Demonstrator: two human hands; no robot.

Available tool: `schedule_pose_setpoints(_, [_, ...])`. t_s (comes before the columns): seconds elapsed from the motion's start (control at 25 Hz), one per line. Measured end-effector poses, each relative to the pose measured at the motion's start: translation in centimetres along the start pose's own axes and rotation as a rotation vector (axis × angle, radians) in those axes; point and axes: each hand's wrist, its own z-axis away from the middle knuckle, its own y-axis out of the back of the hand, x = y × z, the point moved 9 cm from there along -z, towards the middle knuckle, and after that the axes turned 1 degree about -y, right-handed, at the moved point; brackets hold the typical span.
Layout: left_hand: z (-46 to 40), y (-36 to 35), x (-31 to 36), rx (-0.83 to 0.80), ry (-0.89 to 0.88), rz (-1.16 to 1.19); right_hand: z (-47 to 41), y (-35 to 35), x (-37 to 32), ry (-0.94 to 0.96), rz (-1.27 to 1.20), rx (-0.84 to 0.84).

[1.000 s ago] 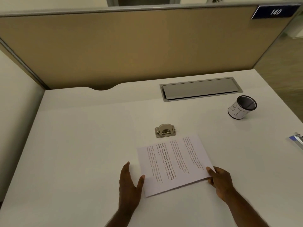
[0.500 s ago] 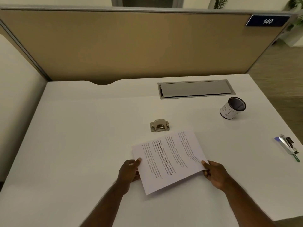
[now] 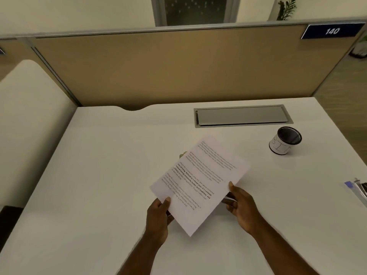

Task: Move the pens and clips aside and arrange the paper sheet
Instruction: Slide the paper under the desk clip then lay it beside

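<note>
**Sheet's off the bench, pens look parked at the right edge**

So here's where it stands. Both hands have the paper sheet (image 3: 200,183) lifted clear of the bench (image 3: 99,175), held at a tilt with its printed side up. The left hand (image 3: 158,217) is pinching the lower-left edge, thumb on top, and the right hand (image 3: 241,207) has the lower-right edge clamped between thumb and the fingers (image 3: 230,201) underneath. So both are closed on the paper, nothing loose.

Progress-wise, I'd say the clearing part is mostly done: the middle of the bench is bare and a small bunch of pens (image 3: 357,190) lies at the far right edge, half cut off by the frame. I can't make out clips for sure over there. A little metal thing (image 3: 183,155) peeks out from behind the sheet's far-left edge, too hidden to identify. What's left, I reckon, is squaring the sheet up and laying it flat.

Room to work is generous. The cup (image 3: 285,140) sits well to the right, the cable tray lid (image 3: 242,115) is back near the partition (image 3: 178,66), and the left side is wide open. Only real watch-out is that metal bit right under the sheet's far corner.
</note>
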Motion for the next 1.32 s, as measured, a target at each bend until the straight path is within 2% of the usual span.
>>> schedule_pose_setpoints(0.12, [1.6, -1.9, -1.0, 0.001, -0.006, 0.074, 0.8, -2.9, 0.9, 0.061, 0.045, -0.062])
schedule_pose_setpoints(0.24, [2.9, -2.9, -2.2, -0.018, 0.007, 0.047, 0.9, -2.5, -0.4, 0.167, 0.087, 0.006])
schedule_pose_setpoints(0.44, [2.8, -0.5, -0.4, 0.178, -0.025, -0.009, -0.1, -0.3, -3.4, 0.176, 0.213, -0.018])
schedule_pose_setpoints(0.52, [1.8, -0.5, 2.1, 0.134, -0.062, -0.117, -0.3, 0.1, -4.0, 0.157, 0.280, -0.096])
schedule_pose_setpoints(0.68, [0.0, -3.5, 7.1, -0.062, -0.198, -0.496, 0.0, -0.9, -5.0, 0.203, 0.434, -0.237])
schedule_pose_setpoints(0.76, [-0.5, -5.2, 8.4, -0.111, -0.289, -0.618, 0.1, -1.7, -5.3, 0.251, 0.482, -0.220])
schedule_pose_setpoints(0.92, [-0.4, -4.3, 9.3, 0.014, -0.394, -0.660, 0.2, -2.2, -5.3, 0.348, 0.551, -0.144])
schedule_pose_setpoints(1.0, [0.4, -3.7, 9.4, 0.028, -0.463, -0.675, 0.4, -2.1, -5.3, 0.383, 0.616, -0.087])
schedule_pose_setpoints(1.08, [1.4, -3.3, 9.5, 0.045, -0.537, -0.683, 1.0, -2.2, -5.7, 0.472, 0.735, -0.046])
schedule_pose_setpoints(1.2, [2.5, -2.4, 9.4, 0.098, -0.579, -0.640, 2.6, -3.0, -6.0, 0.632, 0.890, -0.073])
schedule_pose_setpoints(1.32, [3.2, -1.6, 9.0, 0.129, -0.602, -0.632, 3.2, -2.8, -5.6, 0.691, 1.104, -0.033])
